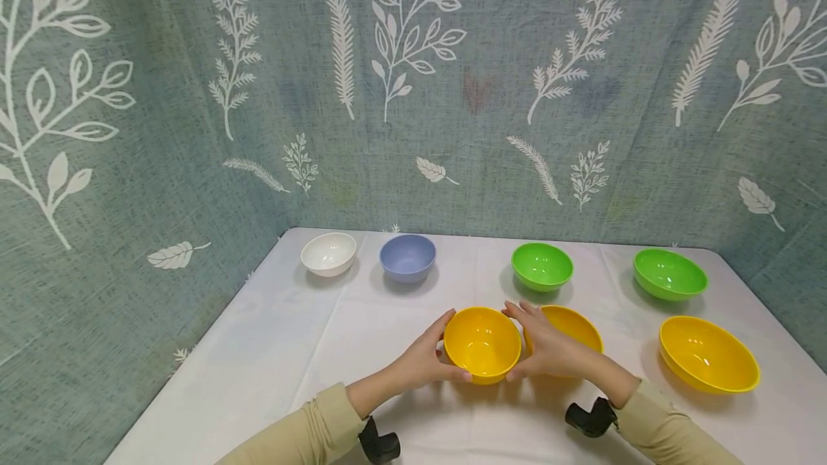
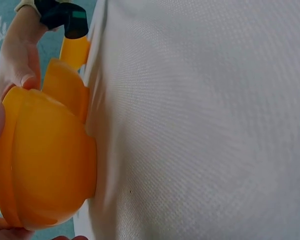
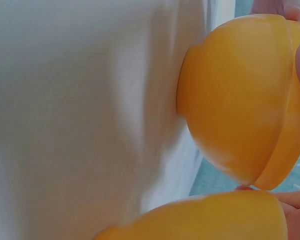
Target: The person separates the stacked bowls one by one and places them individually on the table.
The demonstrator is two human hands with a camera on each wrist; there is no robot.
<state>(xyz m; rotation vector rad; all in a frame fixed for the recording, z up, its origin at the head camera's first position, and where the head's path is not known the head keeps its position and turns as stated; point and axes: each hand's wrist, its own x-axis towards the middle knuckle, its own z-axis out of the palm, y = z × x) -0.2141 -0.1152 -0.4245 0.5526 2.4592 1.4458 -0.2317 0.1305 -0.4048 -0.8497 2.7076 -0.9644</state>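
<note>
A small yellow bowl is held between both hands, its open top facing up. My left hand grips its left side, thumb at the front and fingers toward the back of the rim. On the opposite side, my right hand holds it likewise, partly covering a second yellow bowl just to the right. In the left wrist view the held bowl's foot is close to the cloth; whether it touches I cannot tell. The right wrist view shows the held bowl above part of another yellow bowl.
A larger yellow bowl stands at the right of the white-covered table. Along the back are a white bowl, a blue bowl and two green bowls, one nearer the middle, one farther right. A patterned curtain hangs behind.
</note>
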